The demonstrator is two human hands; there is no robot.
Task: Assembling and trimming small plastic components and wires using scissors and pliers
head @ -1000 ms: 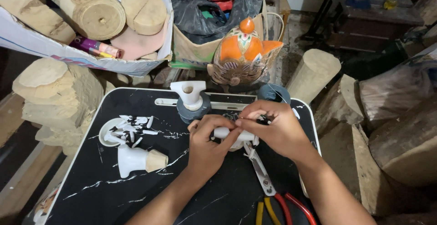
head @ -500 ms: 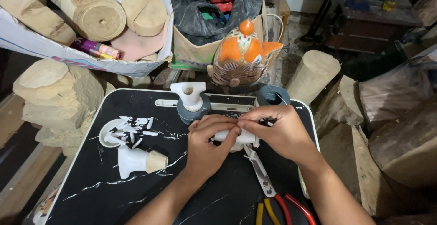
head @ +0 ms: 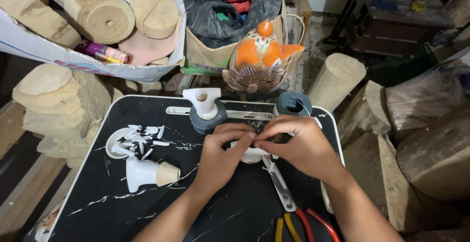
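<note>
My left hand (head: 223,156) and my right hand (head: 298,146) meet over the middle of a black marbled tray table (head: 122,212). Together they pinch a small white piece (head: 249,154), mostly hidden under the fingers; its shape cannot be made out. A thin thread seems to run from my fingers toward a dark grey spool (head: 293,104) behind my right hand. Pliers with red and yellow handles (head: 289,207) lie on the table just below my right wrist.
A white pot on a grey roll (head: 204,109), a lid with white chips (head: 129,139), a white carved piece (head: 147,172) and a ruler (head: 176,110) lie on the table. An orange painted wooden figure (head: 262,58), log blocks (head: 58,105) and a cardboard box of wood (head: 98,12) surround it.
My hands have barely moved; the fingertips have drawn slightly closer together over the white piece.
</note>
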